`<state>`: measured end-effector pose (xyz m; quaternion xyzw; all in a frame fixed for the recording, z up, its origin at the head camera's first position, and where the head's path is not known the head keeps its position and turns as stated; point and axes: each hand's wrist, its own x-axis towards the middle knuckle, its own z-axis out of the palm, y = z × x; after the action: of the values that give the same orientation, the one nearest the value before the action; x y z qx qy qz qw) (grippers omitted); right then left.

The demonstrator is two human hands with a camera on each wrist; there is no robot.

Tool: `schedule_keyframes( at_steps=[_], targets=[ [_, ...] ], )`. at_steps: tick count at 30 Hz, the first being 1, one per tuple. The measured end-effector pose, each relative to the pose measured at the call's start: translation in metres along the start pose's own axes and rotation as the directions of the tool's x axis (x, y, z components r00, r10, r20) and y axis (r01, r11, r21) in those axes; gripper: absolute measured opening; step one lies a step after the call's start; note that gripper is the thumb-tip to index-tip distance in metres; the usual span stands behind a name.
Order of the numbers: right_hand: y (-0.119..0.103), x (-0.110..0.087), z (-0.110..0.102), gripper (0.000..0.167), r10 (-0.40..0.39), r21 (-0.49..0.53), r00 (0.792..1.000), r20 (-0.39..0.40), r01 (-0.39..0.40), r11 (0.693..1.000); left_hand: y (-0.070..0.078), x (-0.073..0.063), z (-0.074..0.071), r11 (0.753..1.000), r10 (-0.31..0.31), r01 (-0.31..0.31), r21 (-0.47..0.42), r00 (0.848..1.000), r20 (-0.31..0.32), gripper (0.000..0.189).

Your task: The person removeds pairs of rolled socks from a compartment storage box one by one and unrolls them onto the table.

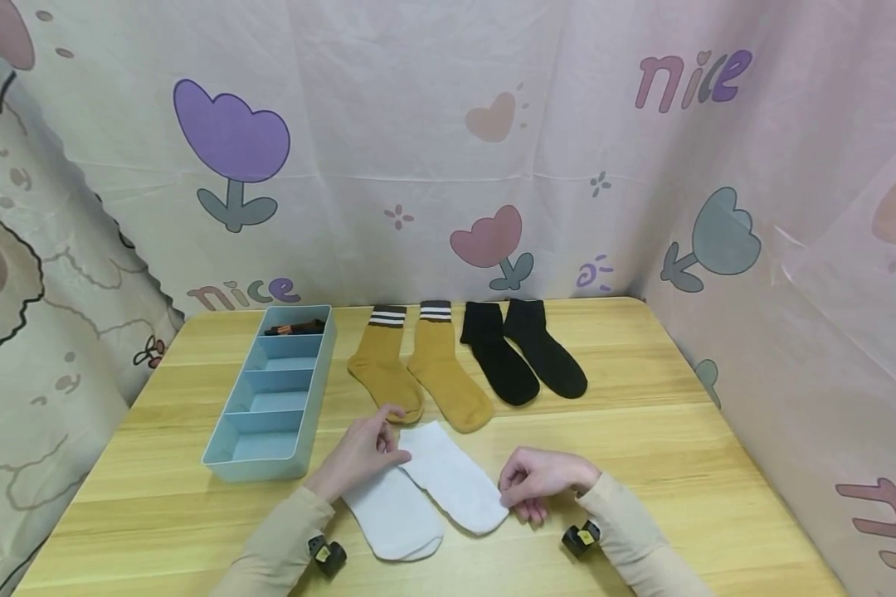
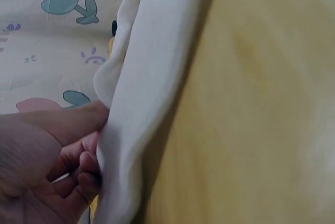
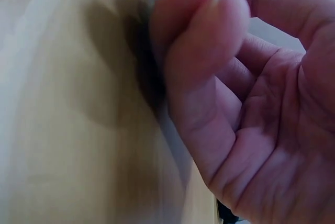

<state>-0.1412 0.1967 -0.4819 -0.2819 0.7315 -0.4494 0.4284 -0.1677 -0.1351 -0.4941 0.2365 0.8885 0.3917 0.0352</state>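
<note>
Two white socks lie side by side on the table, toes toward the front. My left hand [image 1: 362,452] is at the upper end of the right-hand white sock [image 1: 455,477], with its thumb at the edge and its other fingers bent. In the left wrist view, the thumb [image 2: 94,115] meets the white fabric. At the toe end of this sock, my right hand [image 1: 541,481] pinches the edge between thumb and fingertips. Its curled fingers [image 3: 199,46] hide most of the contact in the right wrist view. The other white sock [image 1: 396,518] lies partly under my left hand.
A pale blue box [image 1: 317,398] with several compartments stands at the left; a dark bundle [image 1: 299,327] lies in its far compartment. Mustard socks [image 1: 448,373] with striped cuffs and black socks [image 1: 548,352] lie behind the white pair. A patterned curtain [image 1: 388,149] hangs behind the table.
</note>
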Motion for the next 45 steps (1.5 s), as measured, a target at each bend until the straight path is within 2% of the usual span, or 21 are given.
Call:
schedule_keyframes(
  at_steps=[5, 9, 14, 18, 23, 33, 39, 45],
  targets=[
    [-0.002, 0.005, 0.004, 0.031, -0.016, -0.006, 1.000, 0.023, 0.017, 1.000, -0.006, 0.004, -0.003, 0.999, 0.029, -0.030, 0.022, 0.999, 0.024, 0.057],
    [-0.002, 0.007, 0.005, 0.033, -0.034, -0.001, 0.999, 0.021, 0.035, 0.999, -0.006, 0.004, -0.005, 0.999, 0.032, -0.033, 0.042, 0.999, 0.010, 0.052],
    [-0.001, 0.005, 0.001, 0.031, -0.045, -0.010, 0.999, 0.001, 0.045, 0.999, 0.001, -0.003, -0.010, 0.998, 0.051, -0.050, 0.048, 0.998, -0.025, 0.045],
    [0.001, 0.001, -0.002, 0.030, -0.055, -0.011, 0.998, -0.020, 0.055, 0.998, 0.005, -0.008, -0.016, 0.999, 0.013, -0.016, -0.034, 0.998, -0.063, 0.045],
    [0.002, -0.001, -0.005, 0.026, -0.047, -0.011, 0.998, -0.036, 0.047, 0.999, 0.006, -0.011, -0.020, 0.988, -0.052, 0.038, -0.147, 0.994, -0.095, 0.048],
    [0.001, -0.002, -0.012, 0.020, -0.089, -0.038, 0.989, -0.119, 0.085, 0.996, 0.012, -0.009, -0.026, 0.988, -0.050, 0.025, -0.152, 0.985, -0.164, 0.052],
    [-0.004, 0.002, -0.017, 0.018, -0.147, -0.096, 0.971, -0.186, 0.131, 0.987, 0.019, -0.011, -0.048, 0.981, -0.057, 0.009, -0.193, 0.967, -0.248, 0.050],
    [-0.004, 0.005, -0.022, 0.024, -0.244, -0.172, 0.933, -0.265, 0.204, 0.964, 0.004, -0.023, -0.086, 0.988, -0.048, -0.009, -0.154, 0.930, -0.366, 0.047]
  ],
)
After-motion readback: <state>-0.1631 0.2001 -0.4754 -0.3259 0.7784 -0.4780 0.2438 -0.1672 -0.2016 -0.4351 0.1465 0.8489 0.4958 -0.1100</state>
